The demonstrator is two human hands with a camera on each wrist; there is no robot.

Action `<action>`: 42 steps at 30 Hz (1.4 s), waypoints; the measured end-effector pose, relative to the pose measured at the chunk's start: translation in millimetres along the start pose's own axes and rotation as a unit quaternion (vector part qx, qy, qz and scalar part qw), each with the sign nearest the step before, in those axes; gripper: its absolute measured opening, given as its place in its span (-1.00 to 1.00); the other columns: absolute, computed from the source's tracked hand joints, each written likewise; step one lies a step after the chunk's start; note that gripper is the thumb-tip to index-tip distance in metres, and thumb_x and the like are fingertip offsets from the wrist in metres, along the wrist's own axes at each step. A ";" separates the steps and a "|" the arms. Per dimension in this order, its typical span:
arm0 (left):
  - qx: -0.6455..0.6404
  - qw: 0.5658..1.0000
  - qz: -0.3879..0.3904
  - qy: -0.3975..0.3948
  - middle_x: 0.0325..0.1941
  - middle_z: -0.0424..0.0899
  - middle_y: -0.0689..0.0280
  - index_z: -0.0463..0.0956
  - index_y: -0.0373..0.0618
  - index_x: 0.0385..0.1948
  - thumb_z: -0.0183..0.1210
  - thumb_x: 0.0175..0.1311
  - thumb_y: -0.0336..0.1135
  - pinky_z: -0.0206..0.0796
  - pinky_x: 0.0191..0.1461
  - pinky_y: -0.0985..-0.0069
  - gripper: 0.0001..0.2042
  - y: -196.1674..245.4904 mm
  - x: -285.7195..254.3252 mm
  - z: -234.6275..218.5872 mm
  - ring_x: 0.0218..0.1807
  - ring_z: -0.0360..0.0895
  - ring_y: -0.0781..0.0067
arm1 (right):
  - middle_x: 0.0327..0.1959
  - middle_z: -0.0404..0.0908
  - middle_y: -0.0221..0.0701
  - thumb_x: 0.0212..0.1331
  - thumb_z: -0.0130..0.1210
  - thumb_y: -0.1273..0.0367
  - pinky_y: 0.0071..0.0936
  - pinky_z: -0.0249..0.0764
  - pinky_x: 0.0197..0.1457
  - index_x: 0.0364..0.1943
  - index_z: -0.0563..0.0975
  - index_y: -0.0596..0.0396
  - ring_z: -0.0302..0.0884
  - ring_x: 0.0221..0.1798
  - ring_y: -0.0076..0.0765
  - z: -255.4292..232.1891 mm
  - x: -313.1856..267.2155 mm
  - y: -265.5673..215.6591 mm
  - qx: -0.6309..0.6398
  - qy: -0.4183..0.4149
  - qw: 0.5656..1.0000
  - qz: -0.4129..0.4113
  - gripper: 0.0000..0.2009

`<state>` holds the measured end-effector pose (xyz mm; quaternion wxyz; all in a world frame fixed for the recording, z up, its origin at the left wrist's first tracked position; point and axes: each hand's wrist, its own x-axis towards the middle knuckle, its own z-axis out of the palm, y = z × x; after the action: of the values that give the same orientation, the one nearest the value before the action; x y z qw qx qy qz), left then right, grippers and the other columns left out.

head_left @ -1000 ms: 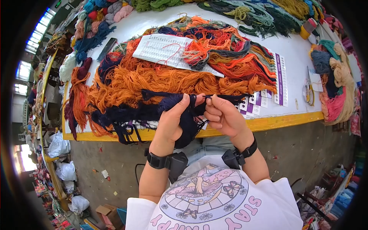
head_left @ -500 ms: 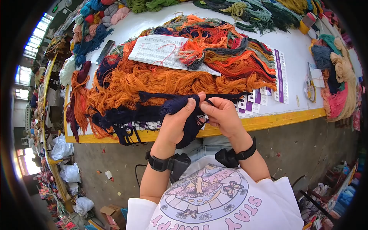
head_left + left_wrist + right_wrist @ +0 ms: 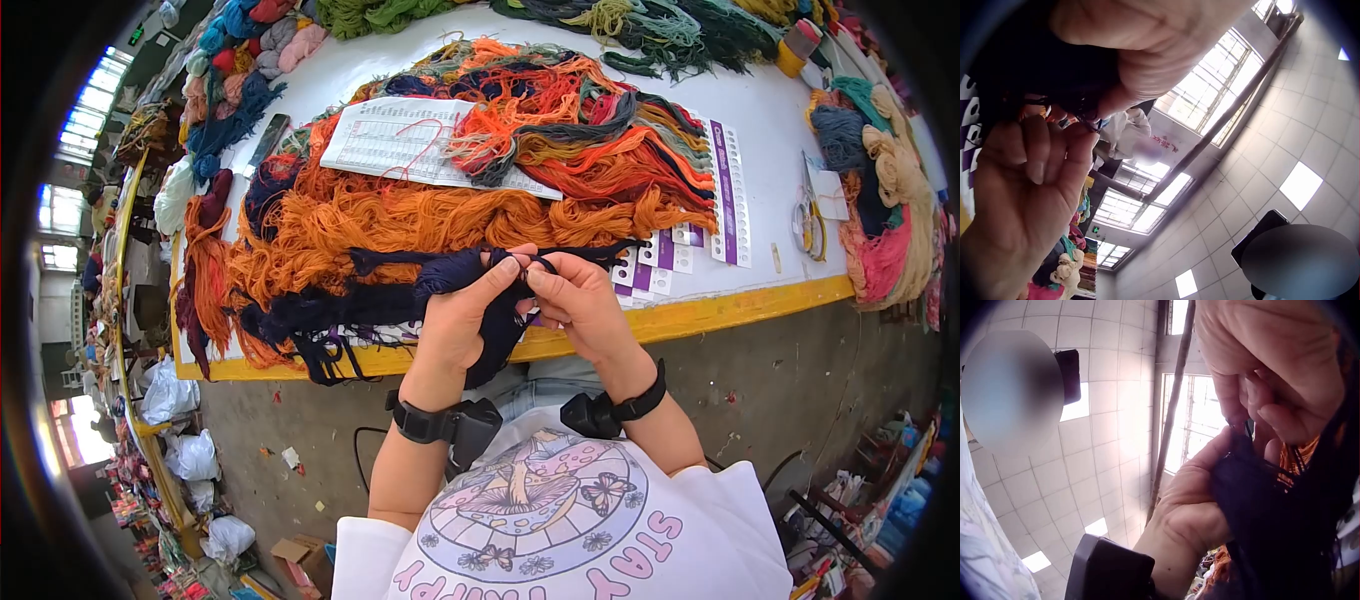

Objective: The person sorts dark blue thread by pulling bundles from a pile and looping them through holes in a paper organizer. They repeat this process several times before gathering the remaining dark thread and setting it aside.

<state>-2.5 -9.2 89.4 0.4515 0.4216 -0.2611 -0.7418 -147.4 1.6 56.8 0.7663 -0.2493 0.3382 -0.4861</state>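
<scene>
A dark navy skein of yarn (image 3: 497,335) hangs from my left hand (image 3: 462,312), which grips its upper end between thumb and fingers. Just beside it, my right hand (image 3: 582,302) pinches strands of the same yarn, its fingertips close against the left thumb. In the right wrist view, thin dark strands run between the fingertips of the right hand (image 3: 1279,356) and the left hand (image 3: 1194,500). The left wrist view has the right hand (image 3: 1029,175) with curled fingers below the dark yarn. More navy yarn (image 3: 340,308) lies along the table's near side.
Behind the hands, orange yarn (image 3: 400,222) and a mixed red heap (image 3: 620,150) cover the table (image 3: 760,180). A printed sheet (image 3: 385,140) lies on top. Purple-and-white punched cards (image 3: 730,195) and scissors (image 3: 808,225) are at the right. A yellow edge (image 3: 700,308) runs along the front.
My right hand has moved in against the left hand, and the strand stretched between them has shortened. The left hand keeps its grip on the navy skein. The head view has shifted slightly.
</scene>
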 end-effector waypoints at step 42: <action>-0.395 0.892 0.187 -0.118 -0.59 0.24 0.47 0.10 -0.36 0.17 -0.13 0.33 -0.31 0.15 -0.43 0.69 -0.56 51.9 2.4 -85.0 -0.66 0.18 0.73 | -0.64 0.12 -0.55 0.24 -0.12 0.34 -0.76 0.03 -0.73 -0.46 0.35 0.00 0.12 -0.58 -0.66 -160.5 -61.1 -90.5 0.400 0.024 0.908 -0.124 -0.86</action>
<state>93.5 -35.6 85.1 0.6774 0.0614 -0.0718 -0.7295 -339.9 12.4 34.2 0.7271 0.0499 0.1002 -0.6773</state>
